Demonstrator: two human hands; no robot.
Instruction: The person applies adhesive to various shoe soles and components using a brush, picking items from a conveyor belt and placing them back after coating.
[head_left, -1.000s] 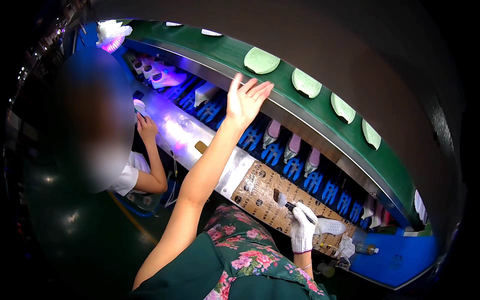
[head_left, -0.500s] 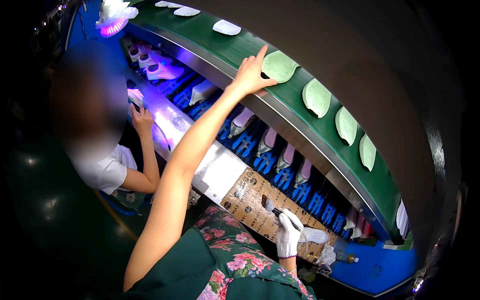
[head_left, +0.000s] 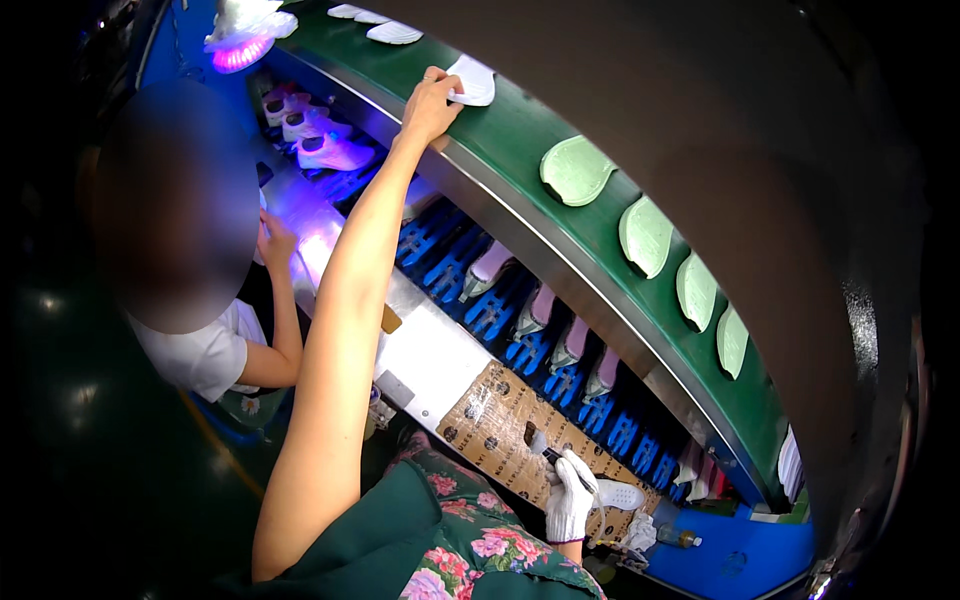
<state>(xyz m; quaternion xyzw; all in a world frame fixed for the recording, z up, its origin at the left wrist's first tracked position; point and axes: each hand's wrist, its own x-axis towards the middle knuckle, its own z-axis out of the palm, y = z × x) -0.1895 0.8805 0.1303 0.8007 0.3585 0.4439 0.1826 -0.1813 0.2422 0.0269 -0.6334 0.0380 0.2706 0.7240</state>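
My bare left hand (head_left: 432, 106) reaches up to the green belt, thumb and fingers closed on the edge of a white shoe sole (head_left: 474, 82). The sole still lies on or just above the belt; I cannot tell which. In a white knit glove, my right hand (head_left: 570, 498) holds a brush (head_left: 542, 446) with dark bristles above the cardboard-covered ledge. Beside that hand a white perforated insole-like piece (head_left: 619, 494) lies on the ledge. Several pale green soles, one of them a curved piece (head_left: 577, 171), rest along the belt to the right of my left hand.
Below the green belt (head_left: 515, 150), shoes (head_left: 537, 310) sit among blue racks (head_left: 490, 312). A co-worker (head_left: 190, 345) sits at the left, a hand (head_left: 274, 245) near the purple-lit ledge. A small bottle (head_left: 678, 537) and crumpled white cloth (head_left: 638, 532) lie at the right end.
My left hand has left the nearest green sole, moved left along the belt and taken hold of the white sole. The view has shifted slightly. My right hand keeps the brush.
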